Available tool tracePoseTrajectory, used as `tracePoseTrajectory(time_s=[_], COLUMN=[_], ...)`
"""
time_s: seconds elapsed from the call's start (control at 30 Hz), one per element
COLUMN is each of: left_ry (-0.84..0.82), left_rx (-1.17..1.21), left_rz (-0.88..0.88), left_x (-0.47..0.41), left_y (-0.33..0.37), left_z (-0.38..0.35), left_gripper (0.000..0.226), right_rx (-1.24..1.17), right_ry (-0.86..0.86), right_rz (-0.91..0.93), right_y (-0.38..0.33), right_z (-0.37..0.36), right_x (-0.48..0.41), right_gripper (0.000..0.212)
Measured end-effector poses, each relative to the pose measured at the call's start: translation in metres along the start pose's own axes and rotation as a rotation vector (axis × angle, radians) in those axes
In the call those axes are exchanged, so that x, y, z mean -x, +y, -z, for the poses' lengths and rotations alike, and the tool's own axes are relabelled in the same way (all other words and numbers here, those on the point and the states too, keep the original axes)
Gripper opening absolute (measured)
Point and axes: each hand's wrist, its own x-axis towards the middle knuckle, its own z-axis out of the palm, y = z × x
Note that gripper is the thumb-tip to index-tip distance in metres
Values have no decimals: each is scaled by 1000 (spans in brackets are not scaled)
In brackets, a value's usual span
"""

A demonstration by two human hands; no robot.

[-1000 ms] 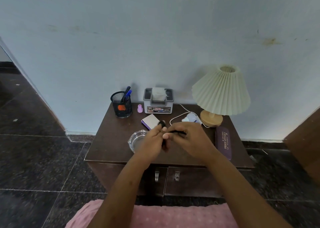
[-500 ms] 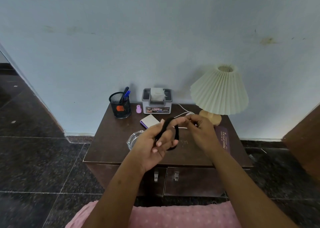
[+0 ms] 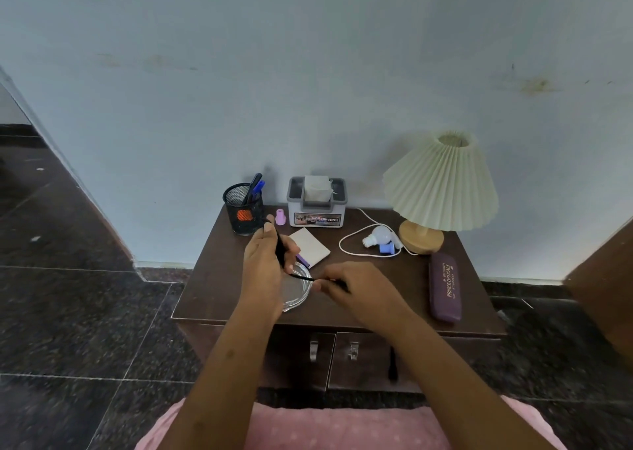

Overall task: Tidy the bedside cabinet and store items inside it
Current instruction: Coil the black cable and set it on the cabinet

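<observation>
A black cord (image 3: 297, 276) is pinched by left hand (image 3: 265, 268) and right hand (image 3: 356, 292); glass ashtray (image 3: 297, 294) beneath risks being knocked off.

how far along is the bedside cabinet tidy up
Early. Done: nothing looks stored; both cabinet doors are shut. In hand: the left hand and right hand stretch a black cord above the glass ashtray. Left on top: pen holder, tissue box, notepad, bulb, lamp, glasses case.
</observation>
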Motion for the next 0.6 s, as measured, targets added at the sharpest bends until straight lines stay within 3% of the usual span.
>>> tracePoseTrajectory(time_s=[0.17, 0.27, 0.37, 0.47, 0.6], left_ry=[-21, -202, -501, -711, -773], left_rx=[-447, -686, -614, -396, -131], left_rz=[-26, 72, 379, 509, 617], left_x=[-5, 0, 14, 24, 24], left_y=[-11, -20, -13, 0, 1], left_z=[8, 10, 3, -5, -6], left_gripper=[34, 29, 34, 38, 45], right_rx=[194, 261, 298, 142, -54], right_ry=[32, 135, 310, 408, 409], right_rz=[236, 333, 363, 259, 172], right_y=[-14, -20, -13, -1, 10], right_z=[16, 22, 33, 45, 45], right_x=[9, 13, 14, 14, 10], right_gripper=[30, 36, 30, 19, 26])
